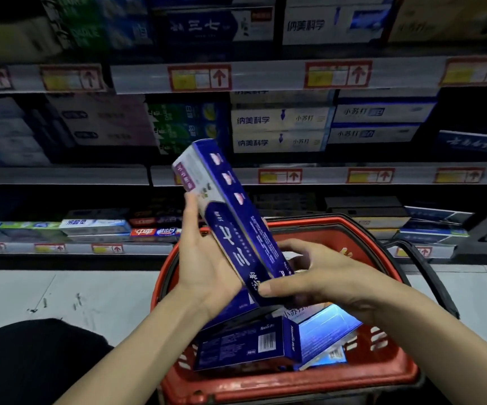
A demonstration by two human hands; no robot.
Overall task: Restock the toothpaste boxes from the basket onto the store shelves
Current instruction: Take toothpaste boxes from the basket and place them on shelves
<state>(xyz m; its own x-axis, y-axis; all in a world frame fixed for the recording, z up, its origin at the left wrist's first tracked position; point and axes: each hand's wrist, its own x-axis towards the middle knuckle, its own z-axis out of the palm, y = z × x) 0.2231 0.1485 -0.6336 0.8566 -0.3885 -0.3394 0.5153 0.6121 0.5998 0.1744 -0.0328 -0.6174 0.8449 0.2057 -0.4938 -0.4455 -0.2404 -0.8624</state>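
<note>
Box (pixel 230 206) aslant in L hand (pixel 207 258), R hand (pixel 332 276), over basket (pixel 294 381) rim

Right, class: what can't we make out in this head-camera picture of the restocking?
- Head view: basket contents, partly hidden by the left hand, right hand and held toothpaste box.
- Head view: price labels, blurred, unreadable.
- Head view: top-shelf boxes, cut off by the upper edge.

Deep blue toothpaste box (pixel 230 217), white lettering, pale grey panel; bright red basket (pixel 289 378), black handle (pixel 429 276); shelf tags (pixel 200 77) red-framed, yellow blocks, black arrows.
</note>
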